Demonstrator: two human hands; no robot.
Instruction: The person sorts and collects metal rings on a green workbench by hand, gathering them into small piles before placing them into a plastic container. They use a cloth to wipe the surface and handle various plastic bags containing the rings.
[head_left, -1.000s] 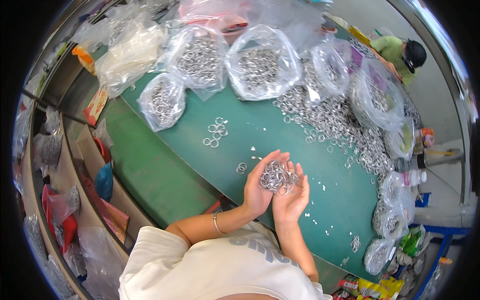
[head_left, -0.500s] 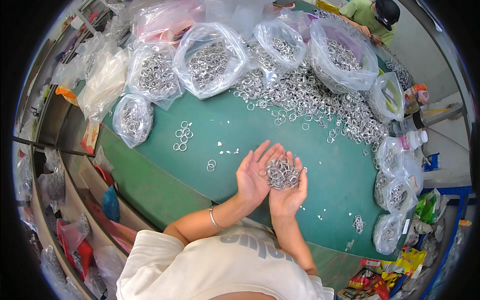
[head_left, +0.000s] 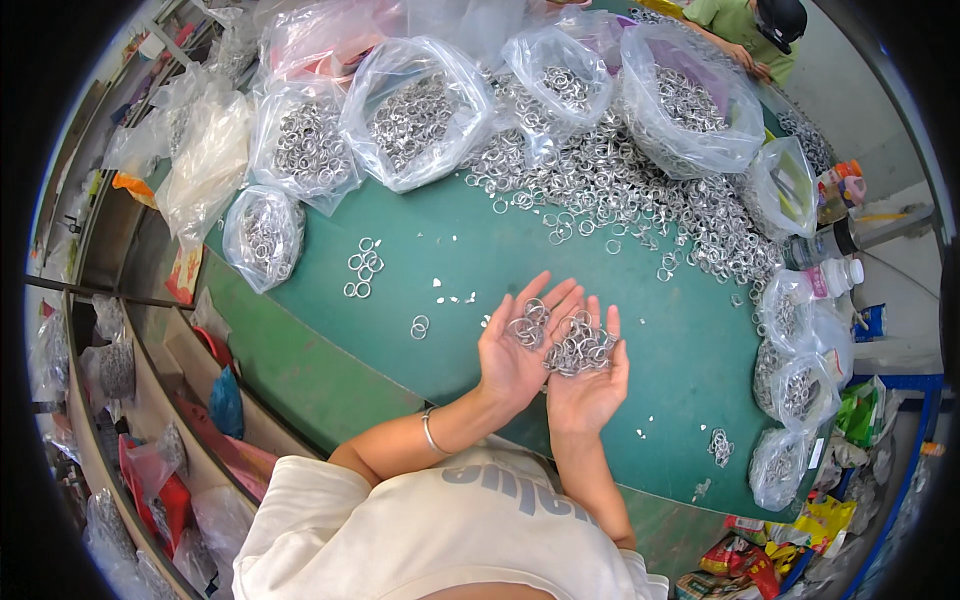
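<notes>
Side by side, palms up, my left hand (head_left: 508, 366) and my right hand (head_left: 588, 400) are held over the green tabletop. A small bunch of silvery metal rings (head_left: 529, 324) rests on the fingers of the left. The right carries a larger heap of metal rings (head_left: 580, 348) on its palm and fingers. Both hands are slightly cupped, their fingertips pointing away from me. Left of them, a few loose rings (head_left: 364, 267) and a pair of rings (head_left: 420, 327) lie on the table.
A big pile of rings (head_left: 640, 190) spreads across the far right. Clear plastic bags of rings (head_left: 410, 125) line the far edge, with smaller ring bags (head_left: 800, 390) along the right. Another person (head_left: 750, 35) works at the far right corner. Shelves (head_left: 150, 400) stand left.
The single heap cupped across both hands has split into two bunches, one on each hand. My hands have shifted slightly right and opened out.
</notes>
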